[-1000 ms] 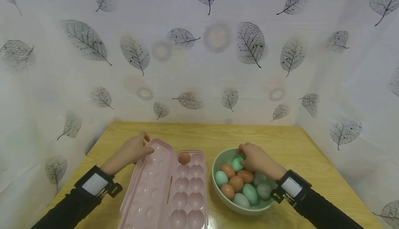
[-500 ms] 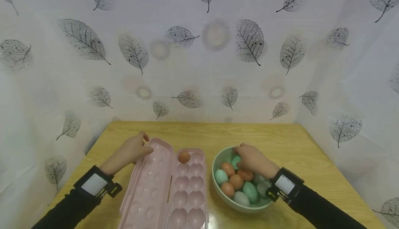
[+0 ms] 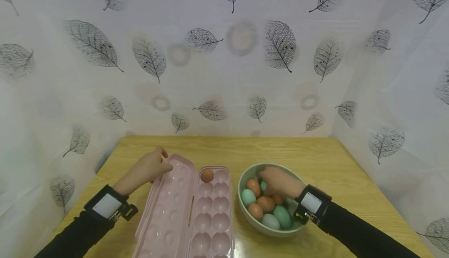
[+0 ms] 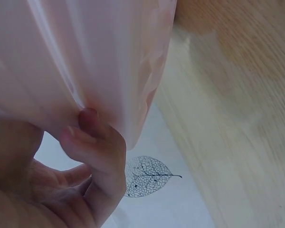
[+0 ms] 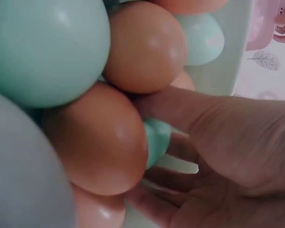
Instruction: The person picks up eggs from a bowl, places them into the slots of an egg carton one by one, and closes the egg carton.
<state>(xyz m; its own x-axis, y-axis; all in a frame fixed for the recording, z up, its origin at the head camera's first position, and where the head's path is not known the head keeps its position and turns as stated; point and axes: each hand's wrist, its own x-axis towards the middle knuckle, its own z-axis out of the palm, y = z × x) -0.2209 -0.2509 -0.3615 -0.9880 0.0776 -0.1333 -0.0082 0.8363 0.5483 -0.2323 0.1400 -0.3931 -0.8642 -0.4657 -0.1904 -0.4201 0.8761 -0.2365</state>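
At the left of the head view, my left hand (image 3: 149, 168) grips the far corner of the lid of a pink plastic egg box (image 3: 168, 207), which lies open. The left wrist view shows its fingers (image 4: 97, 147) curled at the lid's edge. One brown egg (image 3: 207, 175) sits in the far left cup of the box. My right hand (image 3: 282, 182) reaches down into a pale green bowl (image 3: 245, 213) of eggs. Its thumb and fingers close round a green egg (image 5: 156, 142), partly hidden behind a brown egg (image 5: 102, 140) in the right wrist view.
Brown, green and greyish eggs fill the bowl, among them a large green egg (image 3: 282, 216) near the front. Box and bowl stand side by side on a wooden table (image 3: 224, 149). A leaf-patterned white sheet (image 3: 224, 75) hangs behind and along both sides.
My right hand has moved left and deeper among the eggs, nudging some of them. The left hand keeps its grip on the lid. The head view has shifted slightly.
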